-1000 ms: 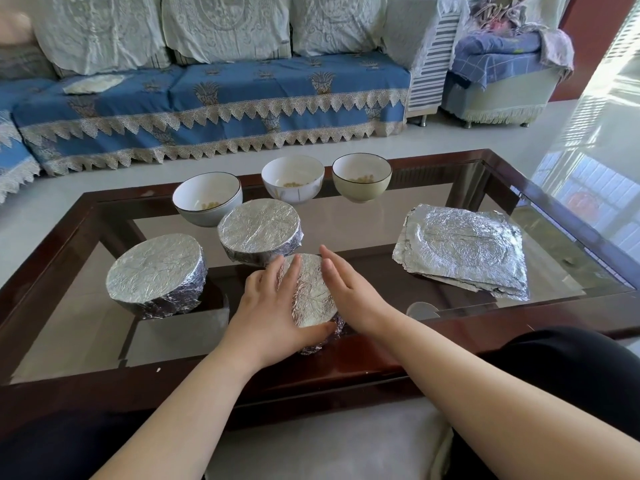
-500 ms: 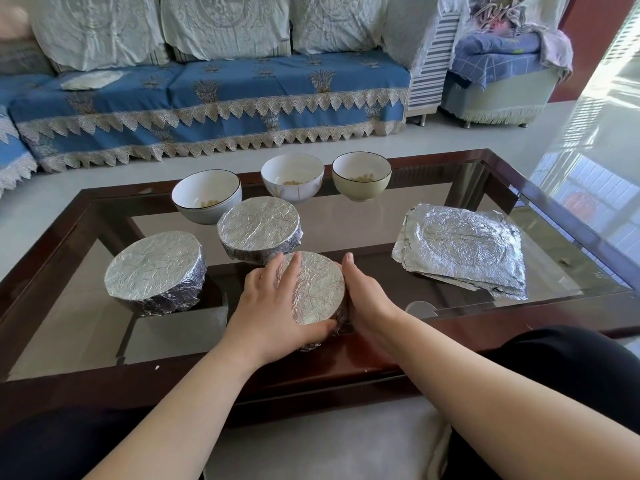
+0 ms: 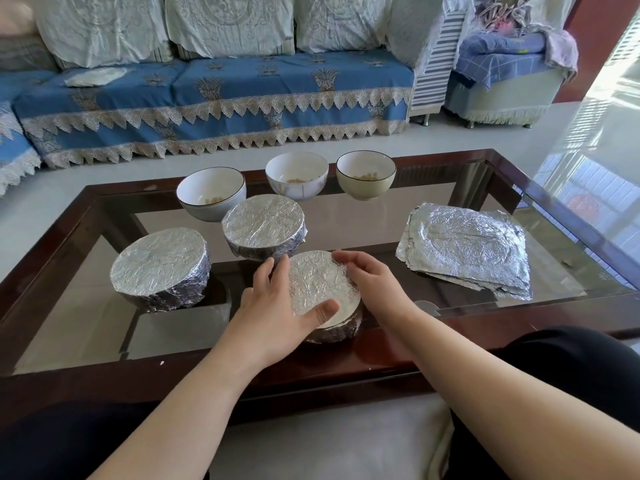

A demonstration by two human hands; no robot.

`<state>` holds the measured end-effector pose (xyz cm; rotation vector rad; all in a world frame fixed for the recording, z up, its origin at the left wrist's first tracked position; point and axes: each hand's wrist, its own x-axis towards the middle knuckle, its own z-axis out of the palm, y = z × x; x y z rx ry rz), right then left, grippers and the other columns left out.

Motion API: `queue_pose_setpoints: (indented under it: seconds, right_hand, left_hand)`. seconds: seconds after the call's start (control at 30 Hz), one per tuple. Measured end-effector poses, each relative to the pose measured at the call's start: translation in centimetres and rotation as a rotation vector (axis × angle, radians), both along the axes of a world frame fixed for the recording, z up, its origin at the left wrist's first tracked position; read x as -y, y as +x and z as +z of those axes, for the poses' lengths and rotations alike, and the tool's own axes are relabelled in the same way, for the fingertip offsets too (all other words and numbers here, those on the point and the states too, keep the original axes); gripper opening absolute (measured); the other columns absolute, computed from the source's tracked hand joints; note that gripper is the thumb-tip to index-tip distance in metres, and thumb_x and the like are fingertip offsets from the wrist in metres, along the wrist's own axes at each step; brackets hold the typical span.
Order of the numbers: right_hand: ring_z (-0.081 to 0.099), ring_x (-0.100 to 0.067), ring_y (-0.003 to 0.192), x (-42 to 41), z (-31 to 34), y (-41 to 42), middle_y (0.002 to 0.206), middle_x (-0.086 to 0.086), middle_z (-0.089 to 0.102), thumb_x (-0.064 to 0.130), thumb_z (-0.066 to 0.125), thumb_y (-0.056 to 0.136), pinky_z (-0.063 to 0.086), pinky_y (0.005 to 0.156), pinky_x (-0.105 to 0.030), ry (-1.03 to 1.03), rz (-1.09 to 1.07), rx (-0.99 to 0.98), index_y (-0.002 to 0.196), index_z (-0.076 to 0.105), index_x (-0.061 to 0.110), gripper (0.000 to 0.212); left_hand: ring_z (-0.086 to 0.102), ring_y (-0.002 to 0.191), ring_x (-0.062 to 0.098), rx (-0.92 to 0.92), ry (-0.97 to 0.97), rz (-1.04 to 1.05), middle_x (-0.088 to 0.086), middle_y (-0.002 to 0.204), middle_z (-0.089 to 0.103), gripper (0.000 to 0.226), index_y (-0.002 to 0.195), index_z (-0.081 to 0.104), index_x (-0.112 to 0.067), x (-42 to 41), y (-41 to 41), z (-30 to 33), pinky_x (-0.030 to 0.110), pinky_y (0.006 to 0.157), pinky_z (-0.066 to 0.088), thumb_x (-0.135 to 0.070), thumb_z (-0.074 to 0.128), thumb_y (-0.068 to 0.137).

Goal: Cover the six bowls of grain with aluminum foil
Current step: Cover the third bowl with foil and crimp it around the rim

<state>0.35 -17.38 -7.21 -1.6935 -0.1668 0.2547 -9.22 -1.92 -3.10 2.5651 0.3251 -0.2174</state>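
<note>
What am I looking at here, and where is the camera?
The camera sits on a person's head, looking down at their own bare hands; there is no machine. On the glass table three bowls are wrapped in foil and three open bowls at the back show some grain. A stack of foil sheets lies to the right. The left hand and right hand cup the nearest foil-covered bowl from both sides, fingers on its rim. The other two covered bowls stand untouched.
</note>
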Motion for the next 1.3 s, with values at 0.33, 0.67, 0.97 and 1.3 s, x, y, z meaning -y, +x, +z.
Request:
queue_pose_setpoints:
  seconds: [0.33, 0.67, 0.97, 1.3]
  right_hand:
    - [0.057, -0.013, 0.109, 1.2, -1.9, -3.7, 0.114, 0.004, 0.063, 0.037, 0.04, 0.103, 0.043, 0.1, -0.033, -0.081, -0.242, -0.046, 0.121, 0.059, 0.017, 0.033]
    - [0.069, -0.021, 0.069, 3.4, -1.2, -0.2, 0.081, -0.008, 0.072, 0.052, 0.061, 0.089, 0.054, 0.067, -0.031, 0.092, 0.013, -0.483, 0.109, 0.064, 0.007, 0.049]
    - [0.054, -0.015, 0.056, 4.3, -0.5, 2.8, 0.07, -0.005, 0.06, 0.066, 0.052, 0.087, 0.044, 0.055, -0.024, 0.152, -0.084, -0.545, 0.084, 0.06, 0.011, 0.055]
    - [0.066, -0.033, 0.083, 4.8, 1.8, 6.8, 0.092, -0.023, 0.068, 0.075, 0.024, 0.09, 0.052, 0.074, -0.034, 0.109, 0.004, -0.548, 0.103, 0.066, 0.001, 0.086]
  left_hand:
    - [0.007, 0.151, 0.016, -0.038, -0.201, -0.069, -0.002, 0.164, -0.007, 0.132, 0.156, -0.014, -0.024, -1.4, 0.7, -1.1, 0.035, 0.122, 0.011, -0.075, 0.064, 0.063]
    - [0.068, 0.086, 0.024, -0.214, -1.108, 0.371, 0.011, 0.1, 0.072, 0.043, 0.121, 0.063, -0.006, -2.9, 1.5, -1.6, 0.038, 0.083, 0.057, -0.041, 0.048, 0.101]
    - [0.072, 0.079, 0.031, -0.177, -1.468, 0.358, 0.019, 0.092, 0.072, 0.027, 0.11, 0.063, 0.001, -1.0, 2.1, -3.0, 0.038, 0.075, 0.062, -0.015, 0.057, 0.089]
    - [0.066, 0.079, 0.031, 0.008, -1.502, 0.553, 0.013, 0.088, 0.07, 0.023, 0.106, 0.059, -0.003, 3.0, 4.3, -3.9, 0.042, 0.083, 0.056, -0.006, 0.068, 0.085]
